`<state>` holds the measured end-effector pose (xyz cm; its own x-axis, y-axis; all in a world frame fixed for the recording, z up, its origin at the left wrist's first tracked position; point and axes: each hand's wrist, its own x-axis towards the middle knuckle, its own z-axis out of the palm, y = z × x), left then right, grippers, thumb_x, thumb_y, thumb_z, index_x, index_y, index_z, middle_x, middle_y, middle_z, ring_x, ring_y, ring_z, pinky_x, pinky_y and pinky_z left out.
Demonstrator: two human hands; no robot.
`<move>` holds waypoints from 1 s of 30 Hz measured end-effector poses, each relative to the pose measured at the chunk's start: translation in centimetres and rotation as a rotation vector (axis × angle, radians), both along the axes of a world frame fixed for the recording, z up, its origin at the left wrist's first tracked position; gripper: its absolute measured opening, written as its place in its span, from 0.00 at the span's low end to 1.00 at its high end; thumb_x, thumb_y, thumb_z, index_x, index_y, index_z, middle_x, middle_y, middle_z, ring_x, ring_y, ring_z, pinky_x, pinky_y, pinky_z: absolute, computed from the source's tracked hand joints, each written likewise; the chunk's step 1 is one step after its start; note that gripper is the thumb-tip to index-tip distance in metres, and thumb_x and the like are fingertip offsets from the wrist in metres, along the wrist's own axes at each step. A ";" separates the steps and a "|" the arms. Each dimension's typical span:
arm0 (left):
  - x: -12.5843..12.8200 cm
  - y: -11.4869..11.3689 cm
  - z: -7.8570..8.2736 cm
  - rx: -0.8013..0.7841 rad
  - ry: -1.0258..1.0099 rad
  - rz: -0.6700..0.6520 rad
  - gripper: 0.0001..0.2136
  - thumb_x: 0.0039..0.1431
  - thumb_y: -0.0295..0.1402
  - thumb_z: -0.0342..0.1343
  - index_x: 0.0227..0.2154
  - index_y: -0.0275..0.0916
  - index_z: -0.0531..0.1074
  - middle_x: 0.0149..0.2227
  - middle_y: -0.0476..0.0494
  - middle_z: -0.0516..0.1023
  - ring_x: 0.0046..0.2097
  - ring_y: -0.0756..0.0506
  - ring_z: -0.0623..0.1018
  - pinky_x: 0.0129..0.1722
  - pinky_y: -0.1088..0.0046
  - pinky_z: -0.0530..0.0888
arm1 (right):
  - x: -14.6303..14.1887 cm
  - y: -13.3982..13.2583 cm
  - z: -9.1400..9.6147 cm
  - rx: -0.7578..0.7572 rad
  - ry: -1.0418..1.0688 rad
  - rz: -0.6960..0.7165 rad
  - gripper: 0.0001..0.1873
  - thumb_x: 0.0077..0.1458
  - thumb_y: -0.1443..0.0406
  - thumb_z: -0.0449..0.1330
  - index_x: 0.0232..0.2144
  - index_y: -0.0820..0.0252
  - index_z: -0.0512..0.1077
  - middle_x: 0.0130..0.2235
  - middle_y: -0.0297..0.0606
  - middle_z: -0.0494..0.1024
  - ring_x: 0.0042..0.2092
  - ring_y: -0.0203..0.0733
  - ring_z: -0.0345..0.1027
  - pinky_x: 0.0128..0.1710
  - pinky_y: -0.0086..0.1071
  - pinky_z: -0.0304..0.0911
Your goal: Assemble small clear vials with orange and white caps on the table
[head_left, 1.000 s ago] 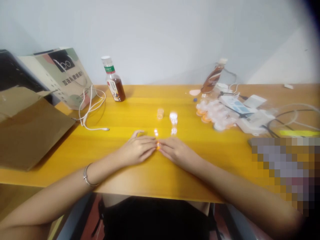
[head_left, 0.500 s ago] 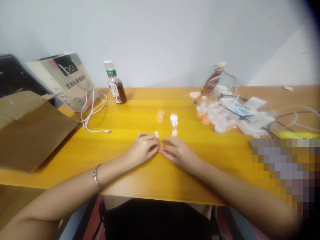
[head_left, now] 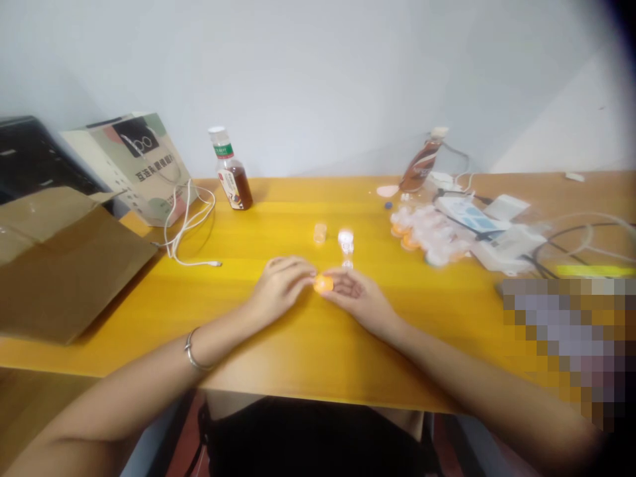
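Both my hands rest on the yellow wooden table, meeting near its middle. My left hand and my right hand pinch a small orange cap-like piece between their fingertips. My right palm is turned partly upward with the fingers curled. A silver bracelet is on my left wrist. Just beyond my fingers stand a small clear vial and a small orange-tinted vial.
A brown-liquid bottle and a paper bag with a white cable stand back left, beside a cardboard box. Back right lie a tilted bottle, a cluster of small vials, white devices and cables.
My right hand has turned palm-up and both hands lifted the orange piece slightly, so it now shows clearly between the fingertips. The camera has shifted a little.
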<state>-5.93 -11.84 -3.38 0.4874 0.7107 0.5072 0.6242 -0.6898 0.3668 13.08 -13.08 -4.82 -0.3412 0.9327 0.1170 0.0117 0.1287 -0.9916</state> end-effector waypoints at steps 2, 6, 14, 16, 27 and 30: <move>-0.3 1.0 -0.3 -0.071 0.012 0.015 0.09 0.58 0.31 0.49 0.39 0.39 0.71 0.37 0.44 0.74 0.39 0.49 0.73 0.40 0.70 0.69 | 0.0 0.1 0.0 0.002 -0.009 -0.034 0.13 0.45 0.66 0.62 0.36 0.58 0.67 0.34 0.36 0.76 0.37 0.36 0.72 0.43 0.33 0.67; -0.3 2.7 -1.5 -0.085 0.076 -0.044 0.09 0.57 0.30 0.49 0.37 0.38 0.73 0.35 0.44 0.73 0.38 0.48 0.73 0.40 0.70 0.70 | -0.1 0.1 0.0 0.010 -0.019 -0.048 0.14 0.44 0.65 0.62 0.37 0.58 0.68 0.36 0.37 0.76 0.39 0.37 0.72 0.44 0.34 0.67; 0.2 3.2 -2.1 -0.010 0.141 -0.054 0.09 0.58 0.29 0.47 0.32 0.35 0.73 0.32 0.43 0.73 0.36 0.49 0.72 0.37 0.74 0.70 | -0.1 -0.3 0.2 0.023 -0.022 -0.051 0.14 0.45 0.65 0.61 0.38 0.58 0.69 0.35 0.36 0.76 0.39 0.36 0.71 0.44 0.33 0.67; 0.1 3.1 -1.9 0.078 0.234 -0.063 0.10 0.59 0.29 0.46 0.32 0.34 0.72 0.32 0.42 0.73 0.35 0.48 0.72 0.36 0.74 0.70 | -0.2 -0.3 0.3 -0.014 0.005 -0.053 0.15 0.44 0.65 0.62 0.38 0.58 0.69 0.36 0.36 0.76 0.39 0.36 0.71 0.45 0.33 0.67; -0.9 3.3 -1.1 0.355 0.283 -0.112 0.08 0.59 0.32 0.47 0.32 0.35 0.70 0.28 0.44 0.75 0.31 0.50 0.72 0.32 0.73 0.68 | 0.0 -0.1 0.6 -0.114 0.049 -0.065 0.16 0.40 0.66 0.64 0.36 0.57 0.70 0.32 0.32 0.74 0.35 0.34 0.69 0.44 0.33 0.65; -1.0 2.8 -0.5 0.363 0.124 -0.183 0.06 0.57 0.30 0.50 0.35 0.36 0.70 0.32 0.44 0.75 0.33 0.51 0.72 0.34 0.74 0.68 | 0.0 -0.1 0.5 -0.122 0.075 -0.069 0.16 0.39 0.66 0.65 0.34 0.58 0.68 0.31 0.31 0.73 0.34 0.33 0.69 0.41 0.32 0.65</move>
